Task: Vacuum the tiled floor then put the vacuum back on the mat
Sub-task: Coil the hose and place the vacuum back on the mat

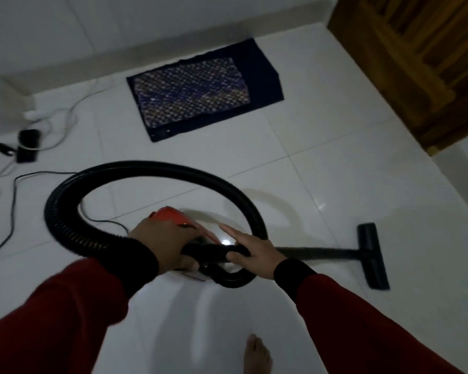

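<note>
A small red vacuum sits low over the white tiled floor at centre. My left hand grips its body and handle from above. My right hand holds the black tube beside it, thumb under, fingers stretched out forward. A black ribbed hose loops from the vacuum round to the left and back. The rigid wand runs right to the flat floor nozzle, which lies on the tiles. The dark blue patterned mat lies against the far wall, with nothing on it.
A thin black power cord trails left across the tiles. White cables and a black adapter lie at the far left by the wall. A wooden door fills the upper right. My bare foot is at the bottom.
</note>
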